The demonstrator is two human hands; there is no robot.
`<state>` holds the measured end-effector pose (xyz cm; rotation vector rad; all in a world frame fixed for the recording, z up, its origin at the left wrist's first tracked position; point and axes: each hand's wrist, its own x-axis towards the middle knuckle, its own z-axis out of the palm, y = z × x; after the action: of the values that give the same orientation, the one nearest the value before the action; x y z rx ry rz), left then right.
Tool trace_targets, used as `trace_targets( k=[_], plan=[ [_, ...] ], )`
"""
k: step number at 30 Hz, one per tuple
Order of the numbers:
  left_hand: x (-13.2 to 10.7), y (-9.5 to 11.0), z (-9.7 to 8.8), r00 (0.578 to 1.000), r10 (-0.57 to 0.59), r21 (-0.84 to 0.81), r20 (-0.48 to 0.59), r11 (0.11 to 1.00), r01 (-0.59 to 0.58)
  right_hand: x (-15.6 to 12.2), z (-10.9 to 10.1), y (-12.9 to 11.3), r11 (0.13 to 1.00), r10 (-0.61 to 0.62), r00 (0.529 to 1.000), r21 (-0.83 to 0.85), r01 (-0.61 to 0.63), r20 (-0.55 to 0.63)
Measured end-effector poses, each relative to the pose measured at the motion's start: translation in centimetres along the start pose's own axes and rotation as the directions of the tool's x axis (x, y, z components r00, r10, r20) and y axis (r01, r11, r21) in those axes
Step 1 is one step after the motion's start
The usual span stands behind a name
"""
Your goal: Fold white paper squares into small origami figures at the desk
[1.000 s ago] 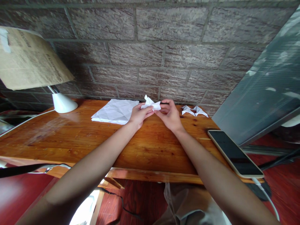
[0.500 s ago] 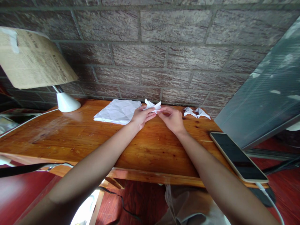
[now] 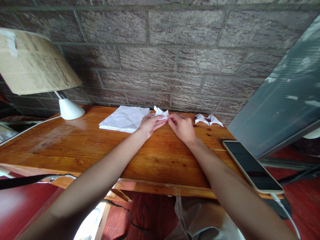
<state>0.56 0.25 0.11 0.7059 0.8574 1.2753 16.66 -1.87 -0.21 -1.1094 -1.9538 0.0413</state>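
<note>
A small white folded paper [image 3: 161,113] with pointed flaps standing up is in my left hand [image 3: 150,125], thumb on top and fingers beneath. From the right, my right hand [image 3: 182,127] has its fingers curled in a pinch at the paper's right corner; the fingertips partly hide that corner. Just left of my left hand lies a stack of creased white paper sheets [image 3: 122,117]. Two folded paper pieces [image 3: 208,119] with pointed flaps rest side by side on the table, to the right of my right hand.
The wooden table [image 3: 160,160] stands against a brick wall [image 3: 185,60]. At the left is a lamp [image 3: 70,108] with a newsprint shade. A phone [image 3: 252,166] with a plugged-in white cable [image 3: 285,210] lies along the right edge, beside a glass panel [image 3: 277,90].
The right fingers have curled in more tightly at the paper's corner. The folded paper has turned slightly, its right flap now lower and further left. My left hand keeps its hold.
</note>
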Motion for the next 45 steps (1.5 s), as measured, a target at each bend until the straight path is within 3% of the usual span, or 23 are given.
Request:
trace_targets(
  k=[4,7,12,20,29,33,37,40,45],
  plan=[
    [-0.3,0.1,0.2,1.0,0.006,-0.002,0.01,1.0,-0.006,-0.1,0.4,0.5,0.987,0.081,0.996,0.141,-0.075,-0.043],
    [-0.5,0.0,0.4,0.995,0.042,0.003,0.089,0.999,-0.043,-0.1,0.5,0.8,0.956,0.173,0.984,0.251,-0.155,-0.051],
    [-0.5,-0.2,0.3,0.982,0.12,0.07,0.146,0.989,-0.131,-0.1,0.5,0.9,0.933,0.217,0.976,0.301,-0.198,-0.031],
    [-0.5,-0.2,0.2,0.974,0.162,0.152,0.161,0.971,-0.186,-0.1,0.6,0.2,0.939,0.255,0.964,0.258,-0.227,-0.08],
    [-0.8,-0.8,0.5,0.971,0.179,0.1,0.158,0.975,-0.197,-0.2,0.9,-0.2,0.918,0.279,0.951,0.327,-0.223,-0.134],
    [-0.8,-0.9,0.6,0.972,0.197,0.103,0.127,0.972,-0.21,-0.2,1.1,-0.5,0.966,0.196,0.953,0.212,-0.147,-0.232],
    [-0.8,-0.6,0.7,0.97,0.218,0.111,0.107,0.967,-0.23,-0.1,1.3,-0.9,0.985,0.168,0.924,0.029,-0.168,-0.343],
    [-0.8,-0.5,0.7,0.965,0.237,0.117,0.107,0.961,-0.249,-0.1,1.4,-1.0,0.986,0.162,0.934,0.018,-0.165,-0.319],
    [-0.7,-0.6,0.6,0.957,0.275,0.14,0.092,0.948,-0.286,-0.2,1.0,-1.1,0.973,0.209,0.958,0.141,-0.184,-0.194]
  ],
)
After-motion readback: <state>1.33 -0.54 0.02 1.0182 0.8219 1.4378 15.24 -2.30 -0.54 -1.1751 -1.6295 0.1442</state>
